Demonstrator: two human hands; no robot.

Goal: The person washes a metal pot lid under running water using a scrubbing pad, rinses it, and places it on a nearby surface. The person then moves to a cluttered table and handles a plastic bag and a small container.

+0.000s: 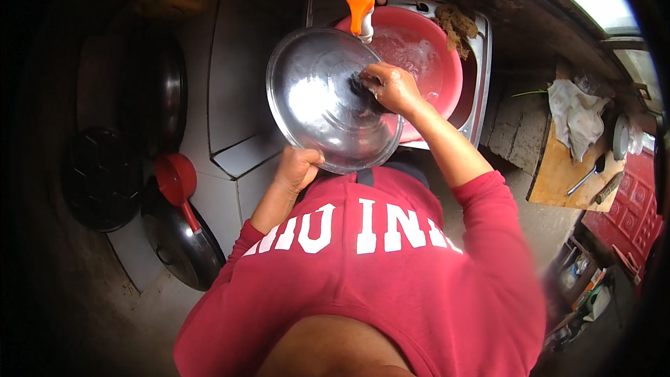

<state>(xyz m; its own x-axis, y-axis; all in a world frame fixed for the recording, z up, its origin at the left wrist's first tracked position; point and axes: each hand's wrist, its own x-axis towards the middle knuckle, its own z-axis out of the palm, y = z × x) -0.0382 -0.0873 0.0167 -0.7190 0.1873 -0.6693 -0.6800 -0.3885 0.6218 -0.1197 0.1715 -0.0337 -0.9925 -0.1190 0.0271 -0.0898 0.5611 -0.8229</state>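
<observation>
A round glass pot lid is tilted over the left part of a pink plastic basin. My left hand grips the lid's lower left rim. My right hand is at the lid's dark middle knob, fingers curled around something dark that I cannot make out. Sudsy water lies in the basin, which sits in a metal sink. Above the basin is a tap with an orange lever. A brown fibrous scrubber rests at the basin's upper right edge.
To the left lie a red plastic ladle, a dark pan lid and a dark round pan. On the right, a wooden board carries a whitish cloth or bag, a dark spoon and a knife handle.
</observation>
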